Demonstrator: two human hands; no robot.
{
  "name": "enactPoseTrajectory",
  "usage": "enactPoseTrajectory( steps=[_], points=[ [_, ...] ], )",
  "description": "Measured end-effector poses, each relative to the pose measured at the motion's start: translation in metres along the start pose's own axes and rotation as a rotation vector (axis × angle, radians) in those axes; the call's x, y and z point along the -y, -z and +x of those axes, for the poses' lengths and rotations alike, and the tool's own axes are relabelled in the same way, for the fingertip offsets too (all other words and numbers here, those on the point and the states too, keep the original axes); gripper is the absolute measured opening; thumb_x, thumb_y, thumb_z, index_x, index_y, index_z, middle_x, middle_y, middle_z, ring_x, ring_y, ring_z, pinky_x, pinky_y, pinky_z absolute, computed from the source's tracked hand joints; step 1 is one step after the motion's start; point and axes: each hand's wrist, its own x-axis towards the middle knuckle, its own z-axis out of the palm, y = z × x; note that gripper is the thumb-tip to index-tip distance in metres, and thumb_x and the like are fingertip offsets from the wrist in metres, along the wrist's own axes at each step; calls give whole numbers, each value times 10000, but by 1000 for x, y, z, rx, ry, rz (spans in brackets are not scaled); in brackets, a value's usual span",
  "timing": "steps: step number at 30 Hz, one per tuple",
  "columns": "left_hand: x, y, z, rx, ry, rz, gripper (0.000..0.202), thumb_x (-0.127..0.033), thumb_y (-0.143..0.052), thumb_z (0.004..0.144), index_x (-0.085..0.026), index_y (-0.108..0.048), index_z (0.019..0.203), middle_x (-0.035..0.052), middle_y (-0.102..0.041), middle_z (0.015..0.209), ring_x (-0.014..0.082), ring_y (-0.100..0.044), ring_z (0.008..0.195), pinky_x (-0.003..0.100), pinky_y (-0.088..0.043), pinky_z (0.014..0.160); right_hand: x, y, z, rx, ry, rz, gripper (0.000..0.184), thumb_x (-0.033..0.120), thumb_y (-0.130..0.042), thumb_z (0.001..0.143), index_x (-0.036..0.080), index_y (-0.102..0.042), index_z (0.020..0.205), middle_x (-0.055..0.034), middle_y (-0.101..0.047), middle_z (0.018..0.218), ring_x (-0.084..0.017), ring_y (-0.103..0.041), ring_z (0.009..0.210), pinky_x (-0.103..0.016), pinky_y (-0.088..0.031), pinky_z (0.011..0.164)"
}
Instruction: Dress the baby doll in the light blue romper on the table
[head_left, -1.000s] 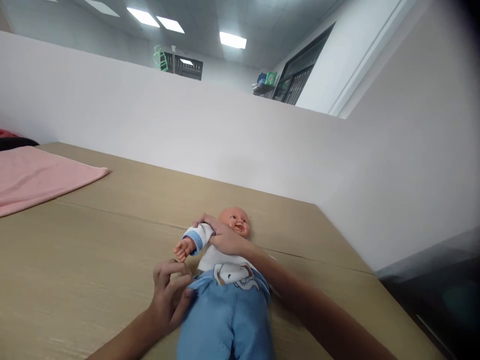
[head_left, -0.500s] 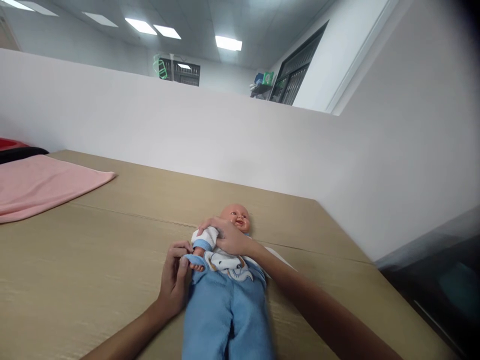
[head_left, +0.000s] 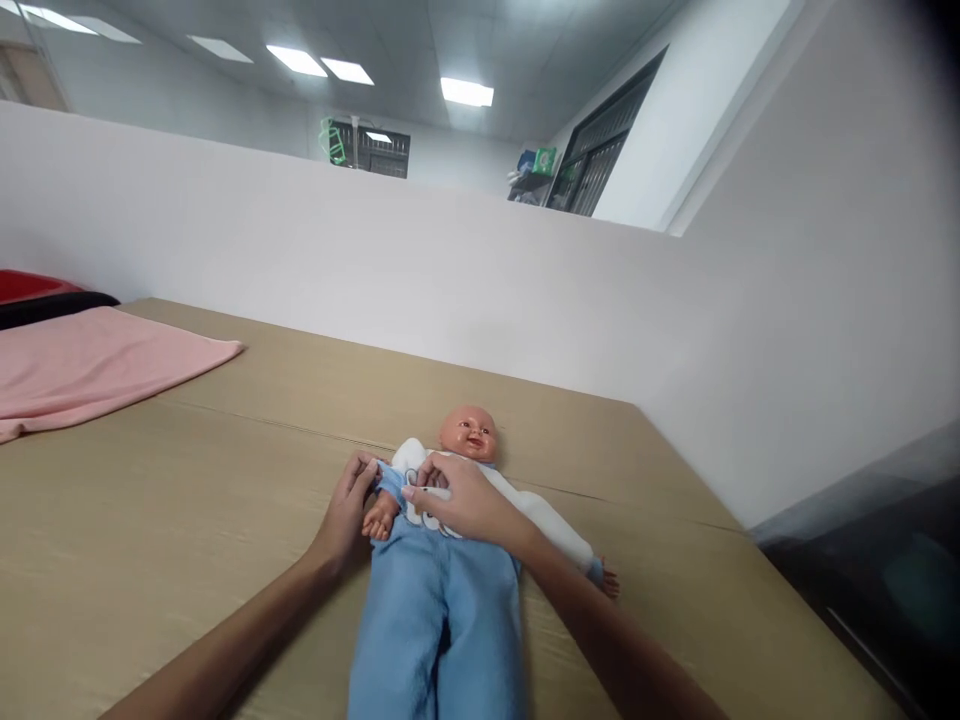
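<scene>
A baby doll [head_left: 466, 433] lies on its back, head away from me, in a white top with blue cuffs and blue trousers [head_left: 439, 610]. My left hand [head_left: 351, 505] pinches the outer side of the blue sleeve cuff [head_left: 390, 480] on the doll's arm at the left. Below that cuff the doll's bare hand [head_left: 381, 516] pokes out. My right hand [head_left: 469, 500] lies across the chest, with thumb and curled fingers at the inner side of the same sleeve. It covers part of the printed front. The doll's other arm [head_left: 559, 527] stretches out to the right.
A brown tabletop [head_left: 225, 500] with seams carries the doll. On the far left are a pink cloth [head_left: 112, 360] and a red and black object [head_left: 37, 288]. A white partition [head_left: 337, 250] rises behind the table, and a wall [head_left: 810, 300] stands on the right.
The doll's hand at the left has come further out below the cuff. My right hand has moved down from near the doll's face onto the chest. My left hand has shifted slightly up.
</scene>
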Motion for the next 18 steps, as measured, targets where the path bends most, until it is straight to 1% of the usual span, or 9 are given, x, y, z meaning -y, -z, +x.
enactPoseTrajectory(
  steps=[2,4,6,8,10,11,14,16,18],
  points=[
    [0,0,7,12,18,-13,541,-730,-887,900,-235,-672,875,-40,-576,827,154,-527,783,238,-490,729,0,-9,2,-44,-42,-48,320,512,-822,965,240,-656,936,0,-701,892,-211,-620,839,-330,-410,768],
    [1,-1,13,41,70,-67,570,-719,-943,839,-220,-668,867,-45,-574,817,143,-528,753,230,-487,690,-3,-13,5,-50,-42,-77,404,541,-825,955,245,-582,828,27,-614,798,-194,-541,776,-322,-361,737],
    [1,-3,18,77,144,-136,565,-663,-1004,778,-207,-684,873,-30,-621,832,149,-576,761,239,-514,703,-10,-13,9,6,-5,0,464,539,-791,965,247,-508,740,44,-521,743,-182,-474,741,-321,-339,720],
    [3,-6,22,107,209,-183,538,-609,-1033,754,-194,-728,913,8,-699,896,176,-650,823,266,-560,775,-19,-11,11,47,22,136,396,533,-732,984,243,-548,789,39,-531,791,-184,-499,771,-317,-382,741],
    [4,-7,25,130,208,-171,525,-616,-1022,774,-190,-768,947,47,-754,969,209,-697,896,299,-584,851,-30,-9,12,17,4,282,353,564,-704,989,239,-596,906,30,-574,861,-195,-553,824,-319,-445,783],
    [5,-7,26,136,177,-139,524,-637,-1006,792,-193,-782,955,58,-767,991,221,-704,924,310,-585,873,-35,-9,12,-17,-15,342,374,595,-709,983,240,-596,938,29,-585,877,-199,-567,840,-321,-468,801],
    [3,-6,29,159,71,-9,528,-702,-949,841,-210,-798,959,67,-777,1010,245,-701,975,326,-573,902,-46,-12,9,-80,-66,473,470,677,-766,941,253,-563,920,35,-578,865,-196,-561,829,-313,-488,799],
    [-1,-3,32,206,60,53,501,-697,-908,893,-217,-788,975,63,-771,1012,247,-693,987,331,-563,913,-50,-13,7,-61,-93,514,472,676,-775,945,253,-567,932,35,-578,871,-194,-561,827,-308,-494,793],
    [-5,0,36,268,77,81,463,-661,-877,945,-215,-761,983,48,-749,1005,226,-677,962,316,-553,892,-53,-15,6,-62,-119,565,444,639,-791,944,252,-573,955,32,-584,895,-195,-579,852,-306,-506,812]
  ],
)
